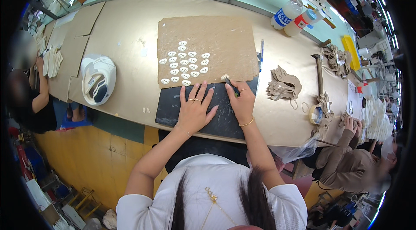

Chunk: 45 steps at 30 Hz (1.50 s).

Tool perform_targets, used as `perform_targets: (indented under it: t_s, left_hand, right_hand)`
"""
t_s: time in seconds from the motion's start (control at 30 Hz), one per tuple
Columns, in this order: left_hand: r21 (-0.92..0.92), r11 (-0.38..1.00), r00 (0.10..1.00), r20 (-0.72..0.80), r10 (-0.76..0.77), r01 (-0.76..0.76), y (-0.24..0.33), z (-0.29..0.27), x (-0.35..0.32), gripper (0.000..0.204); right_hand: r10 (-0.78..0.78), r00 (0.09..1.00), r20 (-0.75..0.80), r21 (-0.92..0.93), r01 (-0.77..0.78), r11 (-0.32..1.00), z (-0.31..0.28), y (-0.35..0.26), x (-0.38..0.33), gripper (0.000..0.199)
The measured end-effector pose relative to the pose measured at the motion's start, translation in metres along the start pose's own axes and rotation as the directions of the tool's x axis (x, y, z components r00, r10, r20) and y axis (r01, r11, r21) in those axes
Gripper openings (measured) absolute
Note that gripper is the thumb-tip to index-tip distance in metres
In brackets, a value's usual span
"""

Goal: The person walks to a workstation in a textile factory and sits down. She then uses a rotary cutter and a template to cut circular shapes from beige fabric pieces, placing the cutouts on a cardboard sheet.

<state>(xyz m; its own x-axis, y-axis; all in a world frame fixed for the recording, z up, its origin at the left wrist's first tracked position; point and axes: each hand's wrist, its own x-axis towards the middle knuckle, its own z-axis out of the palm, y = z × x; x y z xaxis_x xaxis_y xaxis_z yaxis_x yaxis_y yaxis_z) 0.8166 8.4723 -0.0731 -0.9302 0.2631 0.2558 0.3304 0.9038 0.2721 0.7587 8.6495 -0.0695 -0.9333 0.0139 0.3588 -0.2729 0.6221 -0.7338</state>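
Observation:
My left hand (194, 107) lies flat with fingers spread on a black board (171, 104), its fingertips by the near edge of a brown sheet (208, 30). Several small cream oval pieces (184, 62) with dark holes sit in rows on the sheet's left and middle. My right hand (242, 101) is closed round a slim dark tool (227, 81), whose exact kind I cannot make out. Its tip meets a single oval piece (225, 76) at the sheet's near right edge. Most of the tool is hidden by my fingers.
Left of the sheet sits a white cap (99, 79). To the right are a metal ruler (260, 61), a pile of brown fabric pieces (284, 83), a hammer (320, 69) and a tape roll (315, 114). Two bottles (287, 12) stand behind. People work at both sides.

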Motion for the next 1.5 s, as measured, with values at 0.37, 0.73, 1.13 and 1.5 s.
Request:
perform_targets:
  t_s: [0.37, 0.73, 1.13, 1.5]
  left_hand:
    - [0.039, 0.999, 0.999, -0.026, 0.02, -0.019, -0.001, 0.005, -0.001, 0.057]
    - [0.037, 0.999, 0.999, -0.028, 0.015, -0.014, 0.0, 0.004, -0.001, 0.057]
    - [0.023, 1.0, 0.999, -0.037, 0.007, -0.006, 0.001, 0.002, -0.001, 0.057]
    - [0.04, 0.999, 0.999, -0.033, 0.011, -0.01, -0.001, 0.004, -0.002, 0.057]
  right_hand:
    - [-0.13, 0.991, -0.037, -0.104, 0.125, 0.987, 0.007, 0.004, 0.001, 0.016]
    - [-0.116, 0.993, -0.003, -0.176, 0.113, 0.978, 0.007, -0.002, 0.002, 0.017]
    - [-0.181, 0.983, -0.041, -0.191, 0.17, 0.967, 0.009, 0.002, 0.003, 0.016]
    - [-0.17, 0.984, -0.045, -0.184, 0.159, 0.97, 0.009, 0.001, 0.003, 0.016]
